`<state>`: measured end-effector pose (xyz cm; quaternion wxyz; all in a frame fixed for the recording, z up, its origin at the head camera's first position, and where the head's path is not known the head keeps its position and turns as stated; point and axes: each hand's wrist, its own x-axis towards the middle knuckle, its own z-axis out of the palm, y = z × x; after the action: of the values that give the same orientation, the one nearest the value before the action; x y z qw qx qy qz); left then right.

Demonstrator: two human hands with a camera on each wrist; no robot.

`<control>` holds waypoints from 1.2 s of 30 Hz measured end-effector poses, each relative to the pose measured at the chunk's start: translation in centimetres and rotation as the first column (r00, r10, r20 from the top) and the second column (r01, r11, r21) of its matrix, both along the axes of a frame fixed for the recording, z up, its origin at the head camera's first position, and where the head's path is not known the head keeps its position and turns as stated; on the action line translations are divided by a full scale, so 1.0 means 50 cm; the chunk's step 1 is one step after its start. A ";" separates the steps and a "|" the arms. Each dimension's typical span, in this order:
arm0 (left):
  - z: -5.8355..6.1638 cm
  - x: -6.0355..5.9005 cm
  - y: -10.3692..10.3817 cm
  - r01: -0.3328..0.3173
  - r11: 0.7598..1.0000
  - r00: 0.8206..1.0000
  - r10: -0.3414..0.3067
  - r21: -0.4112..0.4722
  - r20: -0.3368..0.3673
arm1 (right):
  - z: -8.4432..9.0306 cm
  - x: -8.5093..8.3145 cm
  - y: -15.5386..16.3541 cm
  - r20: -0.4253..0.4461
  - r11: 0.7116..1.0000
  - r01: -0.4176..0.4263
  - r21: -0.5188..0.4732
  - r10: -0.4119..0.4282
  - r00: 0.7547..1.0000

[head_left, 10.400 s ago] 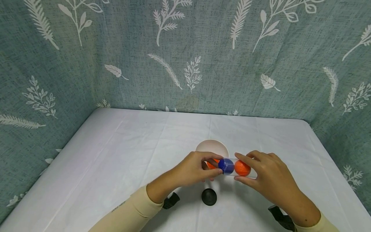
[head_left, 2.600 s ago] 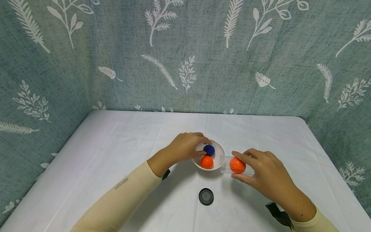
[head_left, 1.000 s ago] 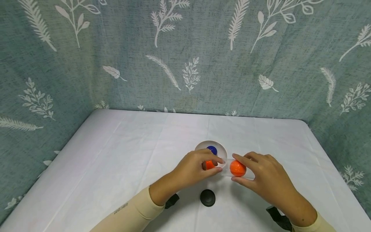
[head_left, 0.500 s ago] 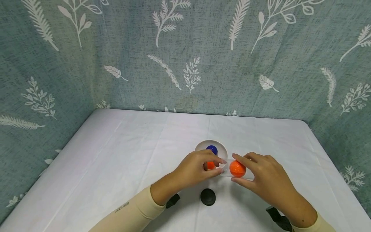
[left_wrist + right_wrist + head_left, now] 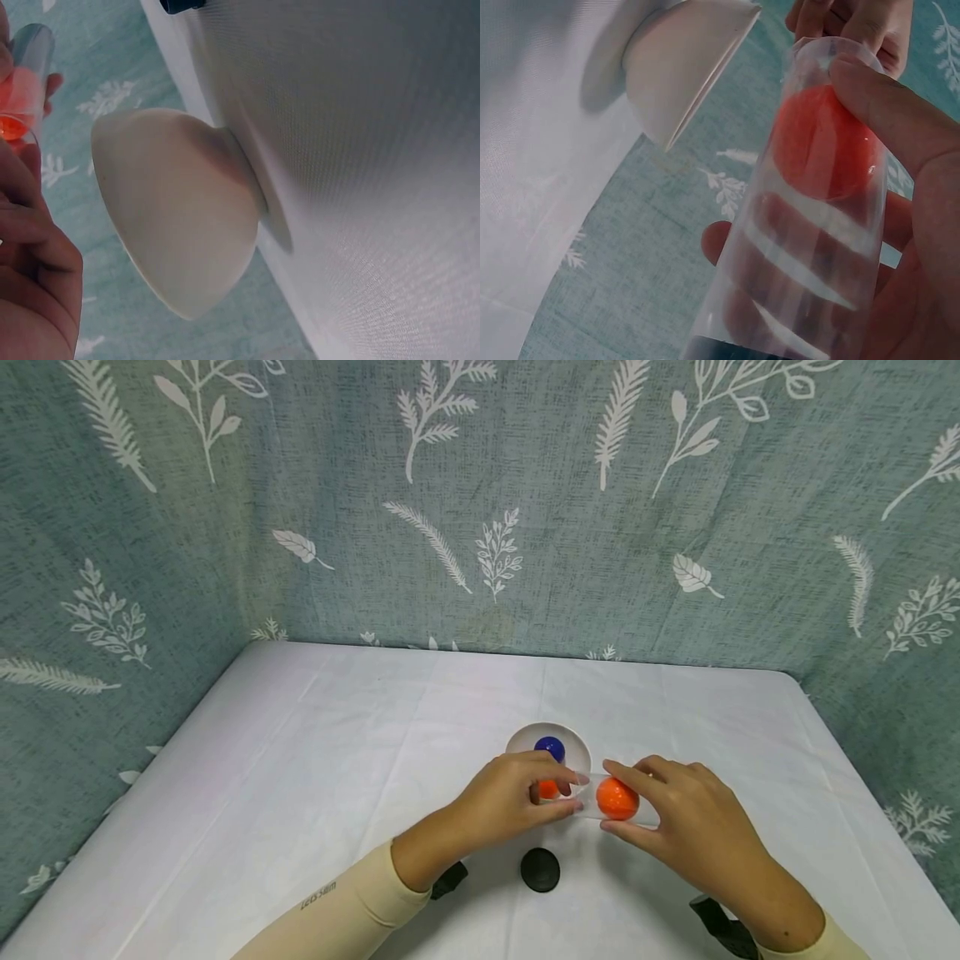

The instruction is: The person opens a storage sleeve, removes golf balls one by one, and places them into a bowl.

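Note:
My right hand [image 5: 693, 814] grips a clear plastic tube [image 5: 810, 247] lying sideways over the table, thumb on one side and fingers round the other. Inside it, near the mouth, sits one orange ball [image 5: 617, 798]; a dark cap [image 5: 735, 349] closes the far end. My left hand [image 5: 510, 793] pinches the tube's open rim between thumb and index finger. Just behind the left hand stands a white bowl [image 5: 576, 745] holding a blue ball [image 5: 550, 747] and another orange ball [image 5: 548, 789], partly hidden by the fingers.
A round black lid [image 5: 540, 870] lies on the white-covered table [image 5: 360, 718] in front of the hands. Behind the table hangs a green leaf-patterned curtain [image 5: 322, 585]. Black straps [image 5: 723, 927] show at the wrists.
Earlier the blue ball was at the tube's mouth; the left hand put it in the bowl, then came back to the tube's rim. In the last second the hands have barely moved.

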<state>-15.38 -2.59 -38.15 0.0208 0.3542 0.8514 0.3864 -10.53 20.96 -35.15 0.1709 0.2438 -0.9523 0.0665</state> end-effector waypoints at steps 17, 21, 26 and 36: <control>-0.002 -0.001 0.001 0.030 0.999 0.999 -0.031 -0.026 -0.018 | 0.001 0.003 0.002 -0.013 1.000 -0.011 0.023 0.012 1.000; -0.001 0.000 0.000 0.031 0.999 0.999 -0.031 -0.032 -0.007 | 0.000 0.002 0.002 -0.015 1.000 -0.019 0.022 0.019 1.000; 0.001 -0.001 -0.002 0.035 0.999 0.999 -0.035 -0.035 -0.003 | 0.001 0.002 0.003 -0.014 1.000 -0.020 0.017 0.020 1.000; -0.001 -0.002 -0.003 0.039 0.998 0.999 -0.039 -0.044 -0.003 | 0.001 0.002 0.005 -0.019 1.000 -0.021 0.016 0.021 1.000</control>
<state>-15.49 -2.77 -38.18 0.0343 0.3709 0.8526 0.3665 -10.45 21.19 -35.08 0.1775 0.2557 -0.9485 0.0583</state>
